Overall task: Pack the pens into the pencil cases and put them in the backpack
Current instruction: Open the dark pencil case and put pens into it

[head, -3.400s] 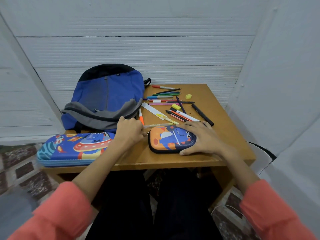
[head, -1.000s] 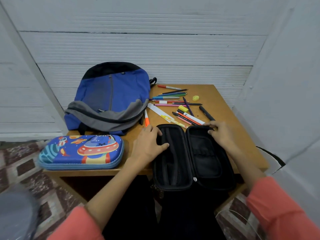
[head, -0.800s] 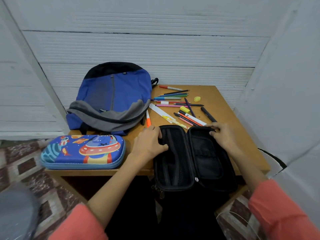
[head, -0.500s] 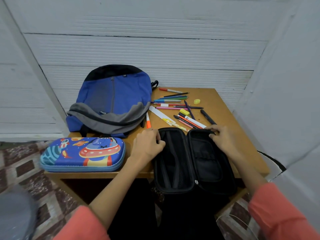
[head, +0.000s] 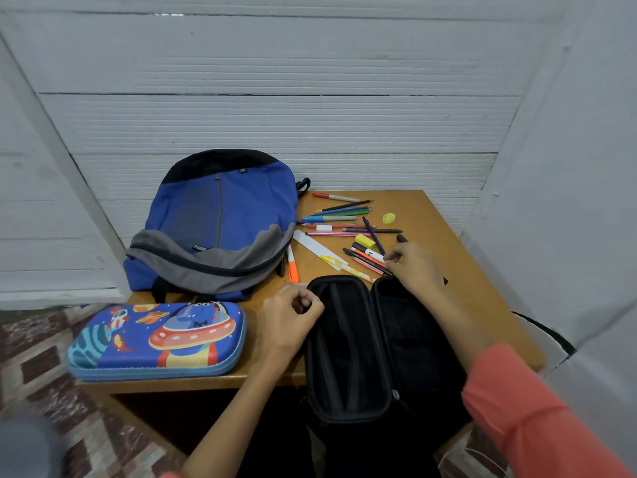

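At the table's (head: 448,229) near left corner lies a shut blue pencil case (head: 157,339) printed with a spaceship, and behind it the blue and grey backpack (head: 220,222) rests with its zip closed. Next, the left hand (head: 287,319) sits with curled fingers pinching the rim of the black pencil case (head: 348,346), which lies spread open and empty over the table's front edge. Beyond it the pens (head: 344,215) lie scattered across the far right of the table. The right hand (head: 413,267) reaches into the nearest of them, bent fingertips touching; whether it has closed on one I cannot tell. Packing looks barely begun: the next move calls for lifting a pen clear of its neighbours and laying it lengthwise in the steadied case.
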A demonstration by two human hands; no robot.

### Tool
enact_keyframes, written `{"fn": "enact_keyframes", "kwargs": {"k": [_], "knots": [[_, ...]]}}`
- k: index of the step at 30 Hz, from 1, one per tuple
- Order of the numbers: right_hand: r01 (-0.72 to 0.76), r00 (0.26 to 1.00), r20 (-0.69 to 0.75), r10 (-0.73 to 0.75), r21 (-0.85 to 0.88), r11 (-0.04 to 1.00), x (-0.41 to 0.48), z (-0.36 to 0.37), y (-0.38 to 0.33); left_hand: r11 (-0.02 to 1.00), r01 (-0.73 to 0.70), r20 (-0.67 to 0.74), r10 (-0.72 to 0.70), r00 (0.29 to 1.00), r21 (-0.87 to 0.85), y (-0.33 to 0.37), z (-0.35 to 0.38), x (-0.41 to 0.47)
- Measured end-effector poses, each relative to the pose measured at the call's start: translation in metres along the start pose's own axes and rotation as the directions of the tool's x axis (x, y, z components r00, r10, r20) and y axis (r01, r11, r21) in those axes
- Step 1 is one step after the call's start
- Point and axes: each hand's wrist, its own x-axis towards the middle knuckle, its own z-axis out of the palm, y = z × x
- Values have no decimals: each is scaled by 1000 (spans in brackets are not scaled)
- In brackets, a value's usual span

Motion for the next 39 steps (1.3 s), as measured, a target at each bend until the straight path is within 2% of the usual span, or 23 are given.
{"fn": "enact_keyframes", "kwargs": {"k": [7,13,20,22,24,26,28,30,31,34,39], "knots": [[-1,999,45,5,-83,997,15,12,-12,998,54,-16,-55,998,-44,2,1,6],[-8,997,-74,-4,-153,988,21,21,-11,997,38,6,-38,999,-66,-2,1,7],[89,995,67,-74,-266,960,30,16,-7,995,16,2,-16,1000,-94,-7,3,8],[120,992,62,-106,-308,944,30,12,-10,994,21,-5,-22,1000,-106,-6,3,8],[104,993,-38,-113,-190,976,26,4,-17,993,27,-6,-28,1000,-115,-6,2,8],[83,984,-170,-61,124,989,18,-6,-31,993,27,-2,-28,1000,-117,-5,2,7],[87,975,-221,15,447,890,7,-20,-51,992,24,-8,-25,1000,-121,-6,3,8],[13,999,-41,20,685,728,-8,-32,-69,991,28,-9,-30,1000,-128,-8,4,8],[-42,996,84,-28,726,686,-17,-34,-74,991,31,-7,-32,999,-129,-8,4,8],[-112,924,344,-166,660,743,-42,-31,-83,992,27,1,-27,1000,-124,-9,4,8],[-98,816,527,-235,528,843,-63,-16,-86,993,23,6,-23,1000,-116,-12,4,9]]}}
